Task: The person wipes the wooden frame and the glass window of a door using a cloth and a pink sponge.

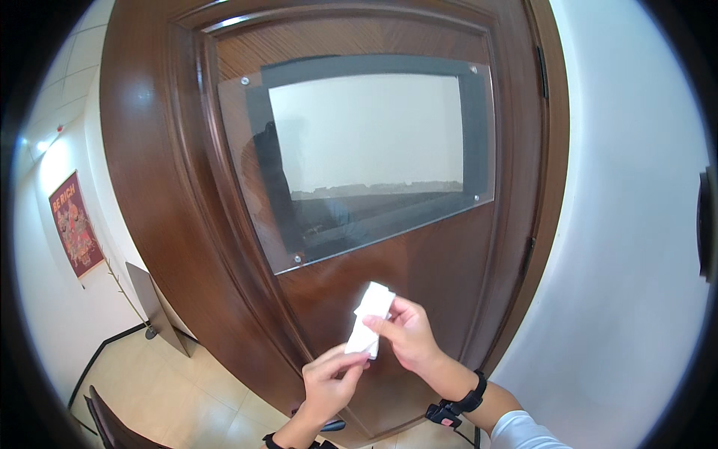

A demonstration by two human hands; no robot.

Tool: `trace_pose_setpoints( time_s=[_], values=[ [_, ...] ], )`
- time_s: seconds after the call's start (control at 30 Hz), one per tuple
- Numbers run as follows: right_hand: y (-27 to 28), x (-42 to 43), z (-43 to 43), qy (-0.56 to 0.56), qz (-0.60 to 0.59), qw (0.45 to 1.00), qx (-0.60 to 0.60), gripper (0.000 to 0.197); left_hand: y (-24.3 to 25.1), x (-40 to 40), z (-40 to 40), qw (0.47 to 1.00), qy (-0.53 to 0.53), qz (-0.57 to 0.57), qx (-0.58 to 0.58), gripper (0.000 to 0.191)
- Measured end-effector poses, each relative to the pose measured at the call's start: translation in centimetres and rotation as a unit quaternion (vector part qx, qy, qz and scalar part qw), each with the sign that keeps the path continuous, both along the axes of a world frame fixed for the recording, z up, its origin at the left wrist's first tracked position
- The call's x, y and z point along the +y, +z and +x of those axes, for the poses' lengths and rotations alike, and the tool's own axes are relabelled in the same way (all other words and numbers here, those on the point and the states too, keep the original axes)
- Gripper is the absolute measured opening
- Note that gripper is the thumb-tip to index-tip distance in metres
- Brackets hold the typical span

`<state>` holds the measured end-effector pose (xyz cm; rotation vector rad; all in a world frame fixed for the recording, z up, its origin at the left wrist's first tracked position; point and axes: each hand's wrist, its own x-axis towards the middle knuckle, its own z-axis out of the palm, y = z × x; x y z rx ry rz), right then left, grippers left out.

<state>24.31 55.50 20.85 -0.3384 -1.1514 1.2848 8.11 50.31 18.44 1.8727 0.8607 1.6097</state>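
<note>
Between my hands is a folded white tissue or paper wipe (367, 320), held up before the brown wooden door (449, 269). My right hand (412, 334) pinches its upper part, thumb across the front. The fingertips of my left hand (334, 376) grip its lower end. Above the hands, a clear acrylic panel (241, 146) is fixed to the door by metal studs at its corners. Inside it a dark grey border (475, 129) surrounds a pale sheet or pane (370, 134) with a ragged lower edge and faint reflections.
A white wall (622, 224) runs along the right, beyond the door frame (555, 140). To the left are a red poster (77, 224) bearing writing, a leaning board (157, 308) and a dark brown chair (112, 421). Beige tiles (190, 398) cover the floor.
</note>
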Motion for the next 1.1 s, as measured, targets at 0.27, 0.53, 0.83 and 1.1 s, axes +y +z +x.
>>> trace_pose_setpoints(
  time_s=[0.27,0.53,0.83,1.1],
  values=[
    [18.4,3.2,3.2,-0.483,0.418,0.758,-0.133,0.012,6.9,-0.9,-7.2,0.878,0.279,0.363,0.139,0.020],
    [31.1,6.5,-5.2,-0.568,0.657,0.472,-0.151,0.012,10.2,4.2,-19.3,0.913,0.358,0.186,-0.052,0.052],
    [30.2,6.0,-7.6,-0.626,0.628,0.345,-0.307,0.014,10.2,6.0,-19.9,0.937,0.306,0.139,-0.098,0.052],
    [28.5,6.1,-7.5,-0.613,0.646,0.336,-0.306,0.020,10.3,5.4,-19.8,0.939,0.301,0.136,-0.096,0.053]
  ],
)
